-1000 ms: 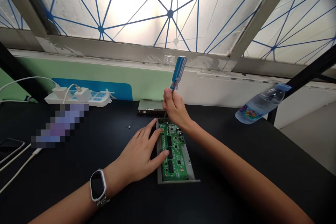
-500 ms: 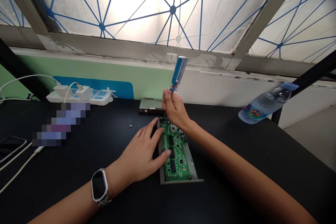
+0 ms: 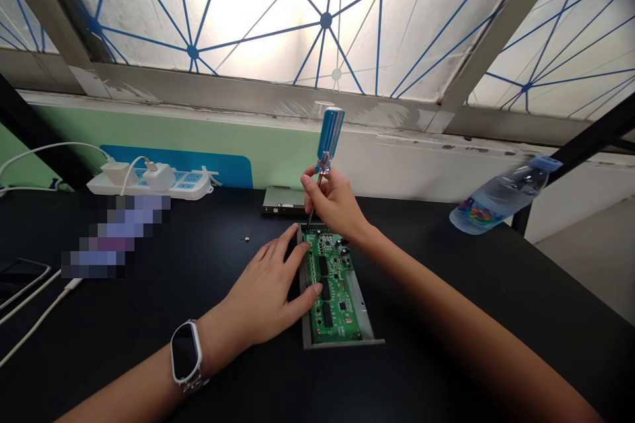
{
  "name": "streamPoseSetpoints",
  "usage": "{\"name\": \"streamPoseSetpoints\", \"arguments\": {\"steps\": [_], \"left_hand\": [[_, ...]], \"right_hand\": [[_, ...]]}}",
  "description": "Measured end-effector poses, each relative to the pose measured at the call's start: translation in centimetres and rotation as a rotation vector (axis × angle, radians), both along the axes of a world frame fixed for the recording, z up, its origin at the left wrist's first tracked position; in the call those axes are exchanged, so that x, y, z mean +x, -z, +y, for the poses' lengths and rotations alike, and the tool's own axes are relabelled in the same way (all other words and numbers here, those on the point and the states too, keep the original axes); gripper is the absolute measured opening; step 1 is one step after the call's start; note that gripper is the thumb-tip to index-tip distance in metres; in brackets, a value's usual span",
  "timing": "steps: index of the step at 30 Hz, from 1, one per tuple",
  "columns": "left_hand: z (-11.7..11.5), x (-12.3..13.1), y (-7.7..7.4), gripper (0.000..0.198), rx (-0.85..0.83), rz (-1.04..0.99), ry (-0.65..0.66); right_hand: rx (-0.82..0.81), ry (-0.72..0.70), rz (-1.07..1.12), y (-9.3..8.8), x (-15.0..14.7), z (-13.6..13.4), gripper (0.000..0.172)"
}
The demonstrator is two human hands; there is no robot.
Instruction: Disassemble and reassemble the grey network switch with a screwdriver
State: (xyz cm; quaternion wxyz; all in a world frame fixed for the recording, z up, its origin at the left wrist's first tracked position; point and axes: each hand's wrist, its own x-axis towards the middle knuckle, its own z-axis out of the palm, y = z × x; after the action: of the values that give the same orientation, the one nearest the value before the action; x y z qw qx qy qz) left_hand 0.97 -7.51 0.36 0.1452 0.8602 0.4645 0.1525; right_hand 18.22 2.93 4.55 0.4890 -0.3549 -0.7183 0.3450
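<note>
A green circuit board [image 3: 337,287] lies in a grey metal tray [image 3: 366,317] on the black table. My left hand [image 3: 272,284] rests along the board's left side, fingers spread, with the thumb and fingertips touching the board and the tray edge. In my right hand [image 3: 333,201] is a screwdriver [image 3: 330,135] with a blue and clear handle, its shaft pinched between thumb and fingers. The tool stands nearly upright, leaning slightly, its tip down at the far left corner of the board. Whether a screw sits under the tip is too small to tell.
Tiny metal screws [image 3: 247,239] lie left of the board. Behind it is a flat metal cover [image 3: 282,201]. A white power strip [image 3: 193,185] with plugs and cables stands at the back left, a phone [image 3: 22,277] at the far left, a water bottle [image 3: 501,198] at the right.
The screwdriver handle has tilted a little to the left and turned, and my right fingers have shifted on the shaft. My left hand has stayed in place.
</note>
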Motion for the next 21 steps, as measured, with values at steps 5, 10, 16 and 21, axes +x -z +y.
{"name": "streamPoseSetpoints", "arguments": {"steps": [5,10,16,21], "left_hand": [[0.1,-0.2,0.3,0.064,0.011,-0.002,-0.003],[0.2,-0.3,0.4,0.064,0.009,-0.008,-0.003],[0.2,-0.4,0.4,0.063,0.015,-0.019,-0.005],[0.2,-0.4,0.5,0.064,0.009,-0.021,-0.006]], "right_hand": [[-0.046,0.019,0.081,-2.0,0.1,-1.0,0.028],[-0.032,0.03,0.156,-3.1,0.1,-1.7,0.035],[-0.089,0.064,0.205,-2.9,0.0,-1.6,0.048],[0.024,0.174,0.142,-2.6,0.2,-1.5,0.05]]}}
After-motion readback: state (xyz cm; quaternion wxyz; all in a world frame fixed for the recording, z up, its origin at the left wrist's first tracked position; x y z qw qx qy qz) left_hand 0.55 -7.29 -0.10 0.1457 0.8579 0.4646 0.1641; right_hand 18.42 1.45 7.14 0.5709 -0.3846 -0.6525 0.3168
